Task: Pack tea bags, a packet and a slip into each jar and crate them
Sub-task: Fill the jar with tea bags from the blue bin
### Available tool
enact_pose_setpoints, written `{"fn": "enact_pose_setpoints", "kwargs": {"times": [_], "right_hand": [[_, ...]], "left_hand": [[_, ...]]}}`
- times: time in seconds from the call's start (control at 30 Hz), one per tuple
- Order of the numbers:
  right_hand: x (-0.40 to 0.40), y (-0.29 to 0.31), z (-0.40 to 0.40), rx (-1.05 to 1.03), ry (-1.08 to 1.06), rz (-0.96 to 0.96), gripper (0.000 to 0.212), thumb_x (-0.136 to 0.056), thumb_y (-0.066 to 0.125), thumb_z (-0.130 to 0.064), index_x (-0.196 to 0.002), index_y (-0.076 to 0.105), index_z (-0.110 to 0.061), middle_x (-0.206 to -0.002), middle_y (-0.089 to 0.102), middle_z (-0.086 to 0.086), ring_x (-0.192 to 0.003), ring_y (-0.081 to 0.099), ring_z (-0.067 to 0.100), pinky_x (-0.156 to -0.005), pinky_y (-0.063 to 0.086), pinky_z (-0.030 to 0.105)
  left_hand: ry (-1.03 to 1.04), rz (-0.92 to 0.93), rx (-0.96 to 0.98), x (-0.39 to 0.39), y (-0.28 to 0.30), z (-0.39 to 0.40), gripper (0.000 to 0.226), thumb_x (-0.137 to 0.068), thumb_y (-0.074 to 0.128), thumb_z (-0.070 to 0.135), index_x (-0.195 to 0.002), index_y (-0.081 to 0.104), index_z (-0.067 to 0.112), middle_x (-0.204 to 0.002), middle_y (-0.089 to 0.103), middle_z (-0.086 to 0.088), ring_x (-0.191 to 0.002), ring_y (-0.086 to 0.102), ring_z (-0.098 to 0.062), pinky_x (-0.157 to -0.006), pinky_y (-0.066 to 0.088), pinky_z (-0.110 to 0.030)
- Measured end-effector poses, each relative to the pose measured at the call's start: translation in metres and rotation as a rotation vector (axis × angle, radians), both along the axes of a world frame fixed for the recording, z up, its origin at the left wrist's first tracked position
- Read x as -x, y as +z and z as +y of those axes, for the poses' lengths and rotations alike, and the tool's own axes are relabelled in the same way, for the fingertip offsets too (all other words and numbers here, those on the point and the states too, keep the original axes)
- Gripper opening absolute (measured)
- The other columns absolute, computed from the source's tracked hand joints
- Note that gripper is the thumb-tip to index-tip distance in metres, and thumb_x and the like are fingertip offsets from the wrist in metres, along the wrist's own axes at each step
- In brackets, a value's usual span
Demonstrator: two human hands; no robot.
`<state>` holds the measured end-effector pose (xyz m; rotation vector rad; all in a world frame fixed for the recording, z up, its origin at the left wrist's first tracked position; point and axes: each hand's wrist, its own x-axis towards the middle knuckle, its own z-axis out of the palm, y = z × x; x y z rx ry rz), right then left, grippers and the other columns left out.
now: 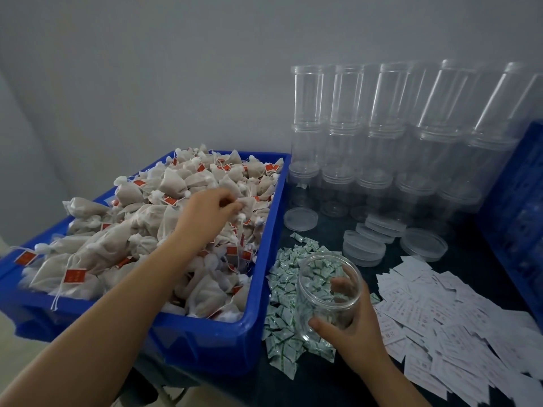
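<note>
Left hand [210, 211] reaches over the heaped tea bags [164, 218] in the blue bin [255, 327], fingertips pinching at one bag. Right hand [351, 324] wraps a clear jar [327, 292], thumb on the near wall, fingers round the far side. Jar tilted, mouth up and away, long axis roughly upright. It sits over green-and-white packets [283, 292], just left of the white slips [440, 315]. Tags red; printing unreadable.
</note>
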<state>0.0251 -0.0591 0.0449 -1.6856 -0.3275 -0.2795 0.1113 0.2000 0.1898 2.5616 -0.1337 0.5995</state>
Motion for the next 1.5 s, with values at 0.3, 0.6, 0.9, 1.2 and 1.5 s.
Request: {"fn": "enact_pose_setpoints", "kwargs": {"times": [0.3, 0.6, 0.9, 1.2, 1.5], "right_hand": [[-0.002, -0.002, 0.000, 0.005, -0.008, 0.018, 0.094, -0.049, 0.086, -0.053, -0.127, 0.035, -0.071, -0.113, 0.052, -0.033, -0.114, 0.053, -0.007, -0.081, 0.051, 0.014], [-0.004, -0.004, 0.000, -0.041, 0.009, 0.040, 0.101, -0.050, 0.089, -0.063, -0.137, 0.038, -0.056, -0.129, 0.054, -0.010, -0.120, 0.056, 0.006, -0.087, 0.053, 0.020], [-0.007, -0.003, 0.001, -0.127, 0.043, 0.055, 0.087, -0.057, 0.093, -0.051, -0.131, 0.049, -0.044, -0.123, 0.064, -0.002, -0.114, 0.065, 0.023, -0.086, 0.059, 0.042], [-0.006, -0.004, 0.001, -0.126, 0.036, 0.064, 0.099, -0.057, 0.090, -0.057, -0.141, 0.039, -0.045, -0.130, 0.059, -0.014, -0.119, 0.062, 0.010, -0.087, 0.053, 0.019], [-0.007, -0.004, 0.001, -0.113, 0.026, 0.017, 0.093, -0.060, 0.090, -0.042, -0.138, 0.041, -0.052, -0.137, 0.057, -0.013, -0.128, 0.056, 0.014, -0.097, 0.051, 0.030]], "left_hand": [[-0.364, 0.073, 0.281, 0.034, 0.046, -0.057, 0.007, -0.086, 0.067, 0.023, -0.079, 0.066, 0.026, -0.062, 0.063, 0.024, -0.057, 0.055, 0.010, -0.054, 0.041, -0.003], [-0.485, 0.151, 0.084, 0.055, 0.027, -0.103, 0.008, -0.084, 0.068, 0.031, -0.078, 0.062, 0.032, -0.074, 0.064, 0.016, -0.071, 0.058, 0.005, -0.067, 0.048, -0.011], [-0.525, 0.028, -0.396, 0.067, -0.003, -0.118, 0.020, -0.090, 0.060, 0.036, -0.091, 0.068, 0.018, -0.094, 0.063, 0.006, -0.088, 0.057, -0.011, -0.083, 0.041, -0.030], [-0.546, 0.307, -0.564, 0.060, 0.002, -0.132, 0.019, -0.090, 0.058, 0.027, -0.081, 0.067, 0.013, -0.089, 0.066, 0.000, -0.082, 0.059, -0.018, -0.077, 0.052, -0.039], [-0.672, 0.535, -0.790, 0.044, 0.000, -0.157, 0.022, -0.092, 0.050, 0.011, -0.071, 0.056, 0.010, -0.061, 0.043, 0.001, -0.062, 0.039, -0.017, -0.062, 0.035, -0.028]]}}
